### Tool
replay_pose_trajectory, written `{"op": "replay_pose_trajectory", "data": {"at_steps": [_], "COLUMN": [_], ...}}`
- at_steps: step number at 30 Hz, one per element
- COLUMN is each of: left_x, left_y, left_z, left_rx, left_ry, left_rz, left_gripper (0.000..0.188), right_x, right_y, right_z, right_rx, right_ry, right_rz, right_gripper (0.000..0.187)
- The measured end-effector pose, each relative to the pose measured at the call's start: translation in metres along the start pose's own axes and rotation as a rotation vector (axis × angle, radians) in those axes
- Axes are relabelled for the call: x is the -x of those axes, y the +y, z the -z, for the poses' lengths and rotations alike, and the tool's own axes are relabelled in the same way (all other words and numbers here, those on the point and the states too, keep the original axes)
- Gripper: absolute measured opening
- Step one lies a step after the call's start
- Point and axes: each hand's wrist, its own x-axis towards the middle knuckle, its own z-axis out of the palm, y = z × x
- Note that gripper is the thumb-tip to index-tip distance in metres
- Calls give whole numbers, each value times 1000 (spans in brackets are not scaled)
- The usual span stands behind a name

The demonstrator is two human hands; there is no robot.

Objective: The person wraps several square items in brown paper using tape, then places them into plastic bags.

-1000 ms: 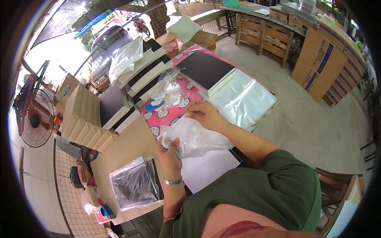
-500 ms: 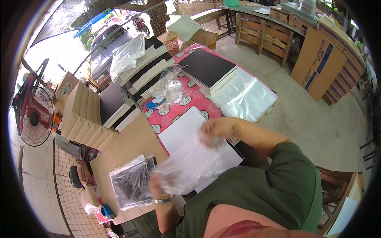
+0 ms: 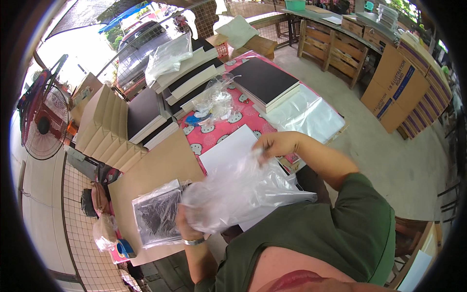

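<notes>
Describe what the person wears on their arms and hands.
Both forearms are bare and no gloves are worn. The left hand has a thin silver-coloured bracelet or watch band at the wrist. The right hand shows no band or ring that can be made out. A dark green short sleeve covers the right upper arm.

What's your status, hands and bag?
Left hand grips clear bag low. Right hand pinches its top. White board lies beneath. Nothing blocking.
</notes>
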Motion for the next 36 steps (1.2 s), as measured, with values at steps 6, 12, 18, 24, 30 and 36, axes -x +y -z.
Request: {"op": "replay_pose_trajectory", "data": {"at_steps": [6,12,18,24,30,36], "left_x": [-10,-26,-97,-211,-265,-248], "left_y": [10,1,-2,-32,-55,-61], "left_z": [-40,-28,-32,27,47,57], "left_rx": [-480,252,338,-805,-1259,-1047], "left_ry": [-146,-82,91,495,462,484], "left_rz": [-47,55,75,-109,82,-244], "left_gripper": [37,53,41,31,31,32], "right_x": [-7,14,-6,-82,-108,-96], "right_y": [11,16,67,127,193,152], "right_z": [10,25,92,131,169,127], "right_rx": [-539,-102,-442,506,1694,1623], "right_ry": [70,67,414,813,548,734], "right_rz": [118,93,5,-99,-338,-148], "right_gripper": [20,22,27,30,20,19]}}
